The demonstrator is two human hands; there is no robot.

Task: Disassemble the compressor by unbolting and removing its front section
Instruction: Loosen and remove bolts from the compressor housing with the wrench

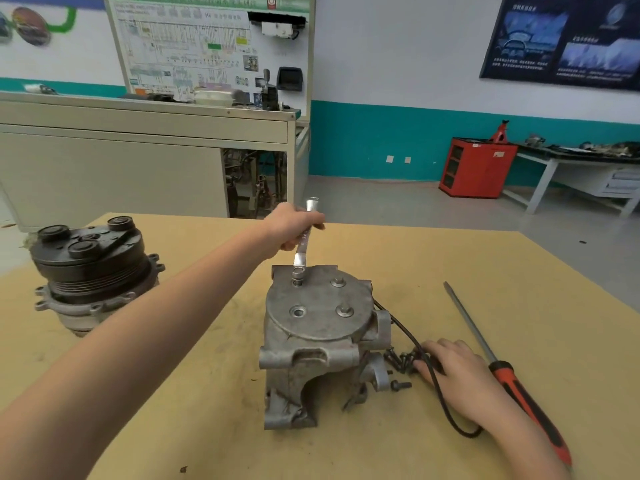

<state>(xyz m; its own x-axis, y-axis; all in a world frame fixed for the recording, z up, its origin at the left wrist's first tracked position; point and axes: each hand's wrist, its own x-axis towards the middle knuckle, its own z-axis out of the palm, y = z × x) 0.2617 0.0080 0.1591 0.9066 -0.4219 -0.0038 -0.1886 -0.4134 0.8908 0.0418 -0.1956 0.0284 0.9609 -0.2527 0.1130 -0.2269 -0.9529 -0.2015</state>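
Note:
A grey metal compressor body [311,344] stands on end on the yellow table [207,393], its round end plate facing up. Two bolts [341,296] sit in the plate on the right; one hole [298,311] is empty. My left hand [291,226] grips a silver socket wrench [304,242], whose lower socket sits on the far-left bolt of the plate. My right hand [453,372] rests flat on the table by several loose dark bolts [400,363], over a black cable [436,386].
The black clutch and pulley section [90,268] stands at the table's left. A long screwdriver with a red and black handle [502,372] lies to the right of my right hand. A workbench, a red cabinet and a wall board stand beyond the table.

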